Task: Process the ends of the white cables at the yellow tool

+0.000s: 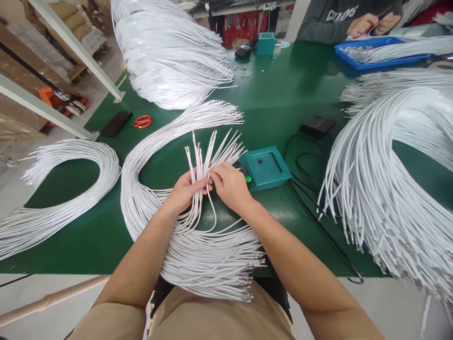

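The left fingers (184,190) are gripping smooth, bendy white wires (197,198); the right fingers (229,183) are pinching one wire (213,210), hiding its tip, beside a square teal box (271,166).

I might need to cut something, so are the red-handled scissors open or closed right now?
Cannot tell: the scissors' red handles show, but the blades are too small.

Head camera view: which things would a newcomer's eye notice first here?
Probably the huge heap of white cables on the far side of the green table. Then, at the centre, the left hand gripping a bunch of upright cables, with the right hand close against it. To their right, the teal box.
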{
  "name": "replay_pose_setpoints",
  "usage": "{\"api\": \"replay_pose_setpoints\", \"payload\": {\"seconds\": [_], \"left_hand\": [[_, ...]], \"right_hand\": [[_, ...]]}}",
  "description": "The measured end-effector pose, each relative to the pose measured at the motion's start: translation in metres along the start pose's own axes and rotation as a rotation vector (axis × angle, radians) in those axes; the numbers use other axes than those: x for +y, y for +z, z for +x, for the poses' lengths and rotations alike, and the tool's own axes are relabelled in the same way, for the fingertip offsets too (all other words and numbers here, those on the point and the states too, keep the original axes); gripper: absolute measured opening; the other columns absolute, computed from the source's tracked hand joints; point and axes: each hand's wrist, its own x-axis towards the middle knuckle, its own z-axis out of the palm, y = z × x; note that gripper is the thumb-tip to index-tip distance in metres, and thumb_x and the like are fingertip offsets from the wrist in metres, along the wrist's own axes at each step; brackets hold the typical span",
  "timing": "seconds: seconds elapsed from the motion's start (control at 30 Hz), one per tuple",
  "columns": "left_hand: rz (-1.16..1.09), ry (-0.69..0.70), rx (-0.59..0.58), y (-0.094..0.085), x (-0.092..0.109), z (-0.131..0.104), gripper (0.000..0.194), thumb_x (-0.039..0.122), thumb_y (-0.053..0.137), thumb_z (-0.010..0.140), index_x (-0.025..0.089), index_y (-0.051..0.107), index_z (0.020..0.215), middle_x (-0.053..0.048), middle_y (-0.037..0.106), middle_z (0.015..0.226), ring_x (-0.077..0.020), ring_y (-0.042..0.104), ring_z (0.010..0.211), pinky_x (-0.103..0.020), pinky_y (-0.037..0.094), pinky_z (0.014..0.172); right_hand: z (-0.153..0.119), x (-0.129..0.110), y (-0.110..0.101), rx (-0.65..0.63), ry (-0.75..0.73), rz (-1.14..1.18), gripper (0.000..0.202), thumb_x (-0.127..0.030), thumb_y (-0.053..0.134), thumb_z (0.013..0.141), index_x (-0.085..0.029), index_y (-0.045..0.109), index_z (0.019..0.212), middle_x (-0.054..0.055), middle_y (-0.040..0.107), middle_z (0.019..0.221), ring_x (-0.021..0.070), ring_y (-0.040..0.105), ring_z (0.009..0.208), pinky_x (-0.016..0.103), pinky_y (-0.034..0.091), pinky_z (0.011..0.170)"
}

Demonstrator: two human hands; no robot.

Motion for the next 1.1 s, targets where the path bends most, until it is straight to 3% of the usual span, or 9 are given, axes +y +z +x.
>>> {"api": "replay_pose_setpoints", "payload": {"seconds": [0.07,0.13,0.23,0.47,0.8,1.1], "left_hand": [[-0.012,-0.031,-0.004,-0.001,-0.001,0.001,0.049,0.027,0.081,0.067,0.015,0.066,0.112,-0.001,0.066,0.078,-0.01,0.062,0.065,-0.02,0.047,0.057],[0.012,-0.023,0.021,-0.003,-0.002,0.002,0.048,0.027,0.082,0.065,0.016,0.067,0.109,-0.001,0.067,0.078,-0.0103,0.063,0.065,-0.021,0.048,0.058],[0.072,0.017,0.071,-0.005,-0.003,0.005,0.051,0.026,0.083,0.063,0.016,0.066,0.111,0.0,0.066,0.078,-0.0117,0.065,0.066,-0.023,0.05,0.062],[0.141,0.056,0.109,-0.008,-0.005,0.009,0.056,0.029,0.085,0.06,0.014,0.066,0.11,0.0,0.065,0.077,-0.0141,0.067,0.066,-0.022,0.047,0.054],[0.349,0.038,0.133,-0.01,-0.011,0.012,0.051,0.032,0.08,0.066,0.012,0.064,0.111,-0.001,0.064,0.08,-0.0167,0.07,0.07,-0.023,0.051,0.057],[0.538,0.07,0.153,-0.007,-0.014,0.015,0.041,0.027,0.073,0.071,0.014,0.064,0.109,-0.001,0.065,0.081,-0.0188,0.071,0.071,-0.027,0.054,0.061]], "right_hand": [[0.0,0.002,-0.001,-0.054,-0.196,-0.253,0.029,-0.02,0.039,0.095,-0.014,0.065,0.084,0.01,0.065,0.089,0.0197,0.055,0.084,0.032,0.037,0.074],[0.002,0.004,-0.005,-0.085,-0.287,-0.407,0.028,-0.022,0.037,0.097,-0.014,0.064,0.091,0.011,0.064,0.091,0.0227,0.054,0.087,0.035,0.035,0.078],[0.007,0.01,-0.015,-0.055,-0.232,-0.533,0.022,-0.024,0.044,0.094,-0.014,0.062,0.101,0.013,0.066,0.097,0.0268,0.053,0.093,0.039,0.033,0.085],[0.01,0.023,-0.022,-0.175,-0.201,-0.607,0.017,-0.012,0.047,0.087,-0.014,0.064,0.091,0.009,0.071,0.085,0.026,0.057,0.087,0.041,0.024,0.103],[0.016,0.017,-0.022,-0.172,-0.159,-0.599,0.022,-0.006,0.047,0.081,-0.013,0.065,0.089,0.01,0.069,0.082,0.0268,0.052,0.088,0.037,0.029,0.088],[0.018,0.017,-0.023,-0.193,-0.124,-0.598,0.026,-0.007,0.043,0.083,-0.013,0.067,0.089,0.01,0.069,0.077,0.0258,0.051,0.084,0.037,0.03,0.085]]}}
